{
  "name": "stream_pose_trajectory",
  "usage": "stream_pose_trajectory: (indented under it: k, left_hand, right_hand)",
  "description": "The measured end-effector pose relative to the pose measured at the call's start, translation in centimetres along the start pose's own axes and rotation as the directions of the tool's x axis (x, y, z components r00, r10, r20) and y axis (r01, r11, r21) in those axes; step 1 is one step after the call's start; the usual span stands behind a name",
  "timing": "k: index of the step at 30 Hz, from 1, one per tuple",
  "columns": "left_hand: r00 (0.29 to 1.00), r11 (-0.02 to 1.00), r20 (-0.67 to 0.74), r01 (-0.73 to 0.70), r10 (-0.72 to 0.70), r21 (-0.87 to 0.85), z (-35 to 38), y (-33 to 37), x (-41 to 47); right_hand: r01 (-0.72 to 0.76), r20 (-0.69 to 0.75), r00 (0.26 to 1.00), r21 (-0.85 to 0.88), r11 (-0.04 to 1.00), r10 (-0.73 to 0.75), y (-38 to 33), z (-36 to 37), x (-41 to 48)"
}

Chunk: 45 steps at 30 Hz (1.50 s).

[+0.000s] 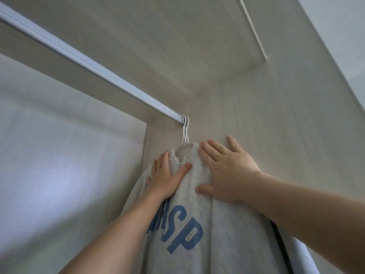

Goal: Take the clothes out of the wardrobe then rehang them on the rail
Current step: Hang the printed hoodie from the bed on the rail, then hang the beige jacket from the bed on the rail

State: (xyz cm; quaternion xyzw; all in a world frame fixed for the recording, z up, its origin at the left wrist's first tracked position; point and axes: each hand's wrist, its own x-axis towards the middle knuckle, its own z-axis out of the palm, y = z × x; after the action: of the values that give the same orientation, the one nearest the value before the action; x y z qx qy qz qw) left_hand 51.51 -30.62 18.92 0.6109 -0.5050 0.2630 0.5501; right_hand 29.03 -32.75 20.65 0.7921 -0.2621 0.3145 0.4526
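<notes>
Where rail [94,66] meets pale wood-grain wardrobe wall [256,107], left hand [167,178] and right hand [227,171] press flat, fingers straight, on grey sweatshirt [227,234].

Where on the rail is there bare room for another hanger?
The rail is bare from the picture's left edge to the white hangers. Its right end is crowded: hangers sit by the side panel, and the left hand and right hand lie flat on the grey sweatshirt there.
</notes>
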Motion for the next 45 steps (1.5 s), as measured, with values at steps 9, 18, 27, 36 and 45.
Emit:
stream_pose_trajectory:
  k: [9, 18, 27, 36, 45]
  left_hand:
    - [0.999, 1.0, -0.019, 0.027, -0.027, 0.013, 0.7, -0.8, -0.2]
    - [0.999, 0.995, -0.02, 0.031, -0.029, 0.092, -1.3, 1.8, -6.4]
    - [0.967, 0.956, 0.034, -0.254, 0.252, 0.145, 1.9, 10.3, -21.3]
    - [0.915, 0.959, 0.302, -0.283, 0.267, 0.009, 10.0, 19.8, -41.2]
    - [0.795, 0.967, 0.553, -0.224, 0.251, -0.117, 18.6, 28.5, -60.9]
  right_hand:
    - [0.001, -0.082, 0.997, -0.043, 0.999, -0.005, -0.7, 1.0, 0.2]
    - [-0.078, -0.059, 0.995, 0.131, 0.988, 0.086, -0.5, -0.3, -6.3]
    - [-0.159, -0.039, 0.984, 0.241, 0.957, 0.174, 2.6, -1.3, -22.6]
    - [-0.231, 0.118, 0.972, 0.306, 0.924, 0.204, 6.5, -1.3, -44.1]
    - [-0.496, 0.54, 0.772, 0.181, 0.849, 0.335, 8.3, -0.1, -68.8]
